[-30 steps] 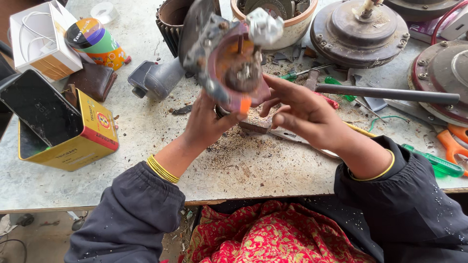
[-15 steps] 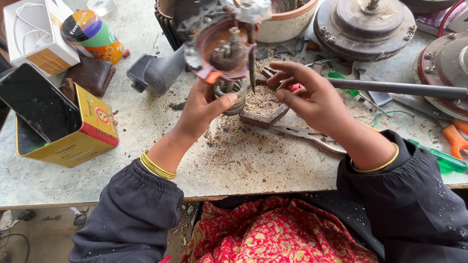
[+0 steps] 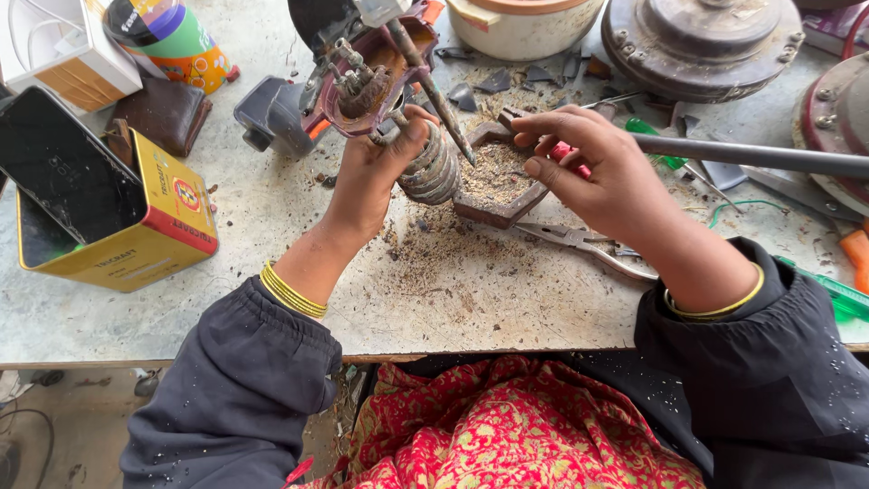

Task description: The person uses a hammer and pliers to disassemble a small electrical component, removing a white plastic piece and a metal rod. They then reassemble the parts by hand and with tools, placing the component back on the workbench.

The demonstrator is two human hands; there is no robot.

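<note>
My left hand [image 3: 376,172] grips a dirty motor part [image 3: 380,72] with a ribbed metal coil section [image 3: 433,167] and a protruding shaft [image 3: 434,91], held raised above the workbench. My right hand [image 3: 597,172] hovers over a small brown tray [image 3: 493,177] filled with rusty grit, its fingers curled around a small red piece [image 3: 566,154]. Both wrists wear thin yellow bangles. A pair of pliers [image 3: 579,244] lies just under my right forearm.
An open yellow tin box [image 3: 145,226] and a brown wallet [image 3: 163,113] lie at the left. A grey block [image 3: 272,113], a white bowl [image 3: 516,27], round fan motor housings [image 3: 706,45] and a long metal rod [image 3: 769,156] crowd the back. Green-handled screwdrivers [image 3: 837,294] lie at right.
My left hand has tilted and lowered the motor part over the tray. My right hand has drawn back slightly, staying beside the tray. The camera view has moved closer.
</note>
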